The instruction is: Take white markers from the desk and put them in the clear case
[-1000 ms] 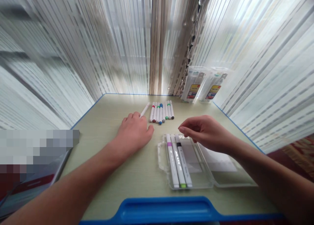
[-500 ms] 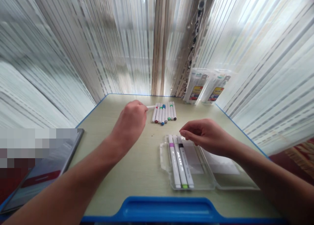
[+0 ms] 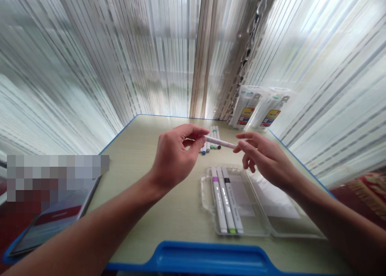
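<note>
My left hand (image 3: 181, 151) pinches one end of a slim white marker (image 3: 220, 142), held nearly level above the board. At its other end are the fingertips of my right hand (image 3: 259, 153); the thumb side closes on the tip while the index finger stretches above it. Below my right hand lies an open clear plastic case (image 3: 256, 211). In its left part rest three white markers (image 3: 224, 199) side by side, with purple, lime green and black bands or ends. Behind the held marker, a row of white markers (image 3: 215, 137) with coloured ends is partly hidden by my left hand.
Two clear packages (image 3: 245, 111) with yellow labels stand at the back right corner. A dark glossy flat item (image 3: 60, 223) lies on the left edge. The pale board (image 3: 135, 147) has a blue rim and a blue tray (image 3: 211, 258) in front. Striped curtains (image 3: 169, 59) hang behind.
My left hand has moved right, bringing the marker away from the row toward my right hand. My right hand has risen slightly from the case to the marker's end. The view has shifted slightly.
</note>
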A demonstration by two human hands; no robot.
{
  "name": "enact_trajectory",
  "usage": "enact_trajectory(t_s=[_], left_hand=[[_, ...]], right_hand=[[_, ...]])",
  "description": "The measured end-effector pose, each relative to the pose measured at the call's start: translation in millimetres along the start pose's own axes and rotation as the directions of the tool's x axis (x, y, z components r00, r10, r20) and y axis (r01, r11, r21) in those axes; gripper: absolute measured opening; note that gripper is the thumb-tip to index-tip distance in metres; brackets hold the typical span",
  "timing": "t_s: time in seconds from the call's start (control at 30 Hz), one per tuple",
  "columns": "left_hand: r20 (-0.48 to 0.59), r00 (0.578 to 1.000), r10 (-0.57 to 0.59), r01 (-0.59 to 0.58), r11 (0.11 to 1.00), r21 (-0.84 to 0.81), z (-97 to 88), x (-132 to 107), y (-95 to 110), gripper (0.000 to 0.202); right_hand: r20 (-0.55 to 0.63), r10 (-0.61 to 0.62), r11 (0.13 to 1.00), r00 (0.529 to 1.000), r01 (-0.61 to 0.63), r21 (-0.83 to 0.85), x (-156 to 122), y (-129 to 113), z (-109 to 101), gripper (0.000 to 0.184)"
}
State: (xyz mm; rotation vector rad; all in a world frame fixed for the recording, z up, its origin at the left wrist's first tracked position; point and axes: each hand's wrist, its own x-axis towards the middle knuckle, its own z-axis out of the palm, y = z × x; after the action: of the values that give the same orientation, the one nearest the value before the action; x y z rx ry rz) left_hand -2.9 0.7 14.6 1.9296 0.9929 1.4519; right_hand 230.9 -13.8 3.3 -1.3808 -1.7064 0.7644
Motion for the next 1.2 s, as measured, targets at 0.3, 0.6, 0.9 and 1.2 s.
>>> enact_trajectory(t_s=[0.3,0.6,0.9,1.2], left_hand=[[0.016,0.978,-0.208,0.206,0.951,-0.229,0.7,3.7,0.0,0.014],[0.166,0.945,-0.283,0.31,0.935,-0.172,3.8,3.3,1.5,0.015],[0.495,0.809,-0.317,0.448,0.877,-0.171,6.6,-3.3,-1.5,0.022],[0.684,0.663,-0.305,0.615,0.743,-0.265,9.3,-8.6,4.9,0.025]], right_hand=[[0.075,-0.062,0.992,0.995,0.053,0.111,-3.3,-5.9,3.6,0.039],[-0.008,-0.105,0.965,0.994,0.104,0.241,-3.9,-9.2,3.0,0.027],[-0.087,-0.092,0.927,0.992,0.117,0.356,-2.6,-12.4,2.8,0.025],[0.011,-0.14,0.894,0.99,0.122,0.432,-5.8,-12.2,4.2,0.025]])
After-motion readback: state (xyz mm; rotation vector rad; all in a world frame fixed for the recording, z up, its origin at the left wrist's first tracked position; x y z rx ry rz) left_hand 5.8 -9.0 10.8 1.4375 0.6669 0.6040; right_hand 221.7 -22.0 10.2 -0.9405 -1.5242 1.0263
